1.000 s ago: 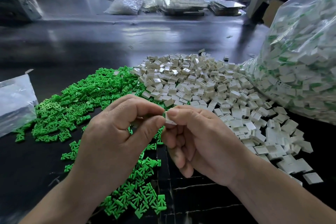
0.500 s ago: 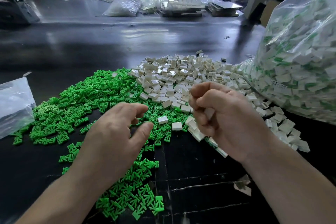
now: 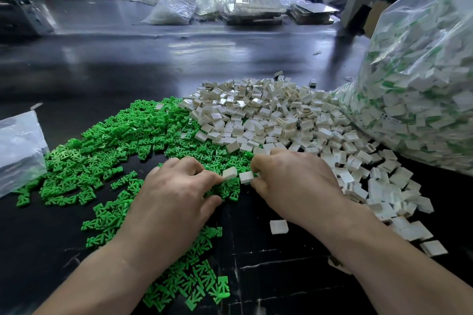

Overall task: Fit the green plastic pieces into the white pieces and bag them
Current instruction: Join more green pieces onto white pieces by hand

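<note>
Pick step, not the fit yet: both hands are down at the seam between the two piles, centre frame. The right hand (image 3: 294, 186) has curled fingers pinching a white piece (image 3: 246, 177) at the tips. The left hand (image 3: 174, 194) is curled over the green pieces (image 3: 115, 148), fingertip touching a second white piece (image 3: 229, 172); can't tell if it grips a green one, the fingers hide it. Next move, my read: single out one green, lift it, line it up with the white's open side, press in. Greens are small rigid forked mouldings, matte, likely to tangle in the heap. The white pieces (image 3: 268, 115), centre right, are glossy boxy squares, some showing a hollow face. The clear crinkly bag (image 3: 422, 84) at the right edge holds mixed white-and-green parts.
</note>
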Demonstrator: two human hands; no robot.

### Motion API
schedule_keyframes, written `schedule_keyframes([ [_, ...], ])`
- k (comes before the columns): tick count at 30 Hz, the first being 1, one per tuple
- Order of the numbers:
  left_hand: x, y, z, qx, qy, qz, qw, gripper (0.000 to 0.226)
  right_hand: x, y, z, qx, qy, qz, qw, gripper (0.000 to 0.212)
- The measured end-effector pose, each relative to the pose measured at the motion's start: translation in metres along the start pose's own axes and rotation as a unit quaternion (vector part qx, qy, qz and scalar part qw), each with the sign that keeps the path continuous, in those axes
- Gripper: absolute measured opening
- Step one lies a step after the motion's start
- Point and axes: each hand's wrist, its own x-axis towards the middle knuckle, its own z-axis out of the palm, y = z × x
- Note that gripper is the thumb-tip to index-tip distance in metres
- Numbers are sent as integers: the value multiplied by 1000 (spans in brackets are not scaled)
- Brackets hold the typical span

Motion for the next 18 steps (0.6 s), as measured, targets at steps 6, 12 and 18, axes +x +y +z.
schedule_keyframes([
  [6,0,-1,0,-30,40,24,998,13,-4,7,0,89,35,5,995,17],
  [12,1,-6,3,-93,60,0,994,20,-7,9,-1,305,34,43,951,15],
  [18,-1,-5,-2,-301,129,-85,941,23,-6,9,-2,572,-39,80,816,18],
])
